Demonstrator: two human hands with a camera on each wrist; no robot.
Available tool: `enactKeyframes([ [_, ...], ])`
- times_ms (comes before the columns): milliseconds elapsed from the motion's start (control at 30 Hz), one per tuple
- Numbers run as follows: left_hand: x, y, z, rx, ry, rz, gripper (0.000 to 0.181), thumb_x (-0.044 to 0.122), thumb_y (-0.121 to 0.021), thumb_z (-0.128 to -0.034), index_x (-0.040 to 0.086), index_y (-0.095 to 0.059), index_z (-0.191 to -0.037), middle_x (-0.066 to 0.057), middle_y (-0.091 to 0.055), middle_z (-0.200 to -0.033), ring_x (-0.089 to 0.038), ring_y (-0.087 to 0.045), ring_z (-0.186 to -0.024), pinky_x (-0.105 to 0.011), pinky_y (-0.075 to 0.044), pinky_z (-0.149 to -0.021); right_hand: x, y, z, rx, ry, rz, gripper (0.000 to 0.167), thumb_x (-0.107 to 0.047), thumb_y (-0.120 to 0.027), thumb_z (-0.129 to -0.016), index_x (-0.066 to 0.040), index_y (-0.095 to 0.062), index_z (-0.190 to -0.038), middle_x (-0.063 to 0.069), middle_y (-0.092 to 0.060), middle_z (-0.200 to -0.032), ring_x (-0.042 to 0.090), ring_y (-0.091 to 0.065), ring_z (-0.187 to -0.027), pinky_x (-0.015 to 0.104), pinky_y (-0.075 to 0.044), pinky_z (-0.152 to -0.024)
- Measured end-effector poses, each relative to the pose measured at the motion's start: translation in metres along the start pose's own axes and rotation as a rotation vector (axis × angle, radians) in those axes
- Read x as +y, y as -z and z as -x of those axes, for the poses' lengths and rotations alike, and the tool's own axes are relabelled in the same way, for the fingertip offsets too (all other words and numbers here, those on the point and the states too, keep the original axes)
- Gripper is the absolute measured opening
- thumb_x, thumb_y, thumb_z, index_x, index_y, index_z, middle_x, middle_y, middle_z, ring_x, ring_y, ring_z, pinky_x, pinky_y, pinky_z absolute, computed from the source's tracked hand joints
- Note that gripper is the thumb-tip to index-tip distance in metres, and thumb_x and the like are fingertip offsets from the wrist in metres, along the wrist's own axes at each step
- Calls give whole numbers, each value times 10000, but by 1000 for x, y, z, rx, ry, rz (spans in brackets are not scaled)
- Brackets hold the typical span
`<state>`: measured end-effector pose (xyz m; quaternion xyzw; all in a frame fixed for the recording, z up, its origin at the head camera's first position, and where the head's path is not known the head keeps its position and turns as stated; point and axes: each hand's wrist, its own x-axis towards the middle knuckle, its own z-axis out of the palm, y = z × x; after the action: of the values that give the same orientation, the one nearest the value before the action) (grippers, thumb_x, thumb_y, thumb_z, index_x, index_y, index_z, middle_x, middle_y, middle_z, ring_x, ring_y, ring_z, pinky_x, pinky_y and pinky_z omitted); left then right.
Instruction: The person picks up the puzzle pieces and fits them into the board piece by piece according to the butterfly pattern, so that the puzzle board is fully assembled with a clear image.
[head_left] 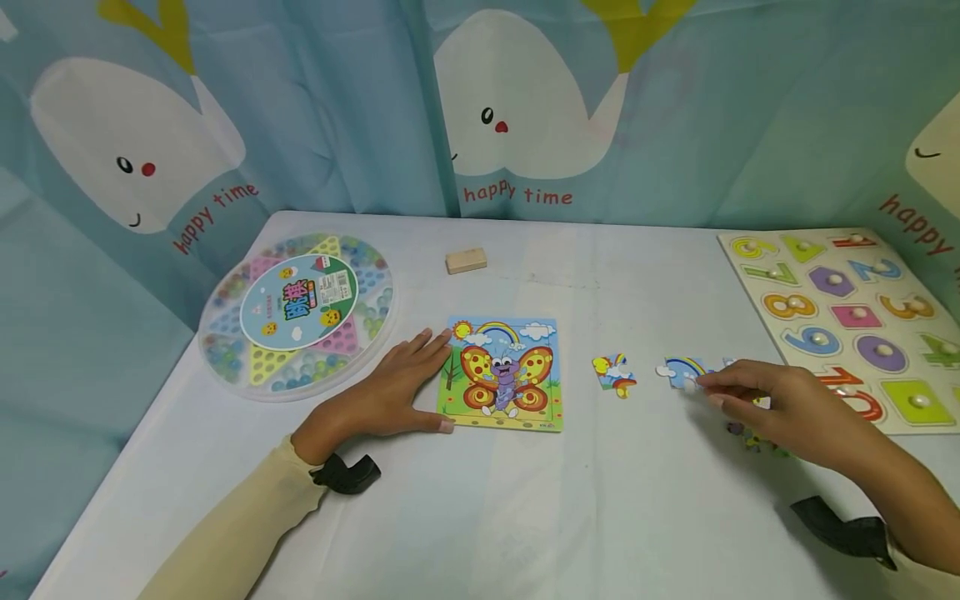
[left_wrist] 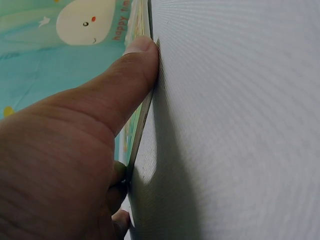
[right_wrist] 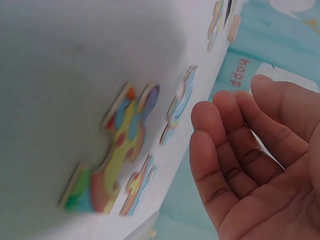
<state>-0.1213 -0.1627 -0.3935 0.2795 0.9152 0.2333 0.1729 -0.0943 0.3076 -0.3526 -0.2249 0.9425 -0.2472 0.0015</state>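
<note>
My left hand point(head_left: 378, 396) rests at the left side of a square butterfly picture board point(head_left: 504, 375), thumb by its lower left corner, fingers spread along the edge. In the left wrist view the thumb of that hand point(left_wrist: 75, 150) lies against the board's edge point(left_wrist: 135, 140). Over the right end of a small rainbow piece point(head_left: 681, 372) hovers my right hand point(head_left: 795, 417). The right wrist view shows this hand point(right_wrist: 260, 160) with fingers loosely bent, nothing between them and the thumb, beside the rainbow piece point(right_wrist: 178, 107). More pieces point(right_wrist: 120, 150) lie nearby, partly hidden from above.
Between board and right hand lies a piece or joined pieces point(head_left: 615, 375). A wooden block point(head_left: 466, 261) sits behind the board. On the left is a round game box point(head_left: 298, 312) with marbles; on the right, a number and shape board point(head_left: 855, 317). A whale-print curtain point(head_left: 360, 108) hangs behind.
</note>
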Motion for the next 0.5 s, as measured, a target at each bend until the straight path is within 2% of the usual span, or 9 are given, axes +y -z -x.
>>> enactKeyframes([
  [267, 2, 0, 0, 1, -1, 0, 1067, 556, -732, -799, 80, -157, -1561, 18, -19, -1628, -209, 76, -1473, -460, -13, -1169, 9, 8, 16, -29, -116, 43, 226, -67, -751, -845, -67, -729, -1070, -85, -664, -819, -17, -536, -678, 224, -417, -488],
  [367, 2, 0, 0, 1, -1, -4, 1067, 558, -731, -799, 80, -158, -1561, 15, -19, -1628, -212, 74, -1473, -462, -16, -1169, 14, 10, 21, -21, -131, 81, 226, -107, -764, -842, -68, -734, -1062, -65, -685, -856, -28, -532, -678, 224, -421, -496],
  [500, 1, 0, 0, 2, 0, -5, 1067, 559, -731, -798, 79, -159, -1561, 11, -19, -1628, -213, 75, -1473, -459, -17, -1170, 21, 13, 27, 3, -133, 112, 256, -84, -786, -810, -58, -740, -1061, -66, -664, -856, -25, -518, -676, 179, -425, -522],
])
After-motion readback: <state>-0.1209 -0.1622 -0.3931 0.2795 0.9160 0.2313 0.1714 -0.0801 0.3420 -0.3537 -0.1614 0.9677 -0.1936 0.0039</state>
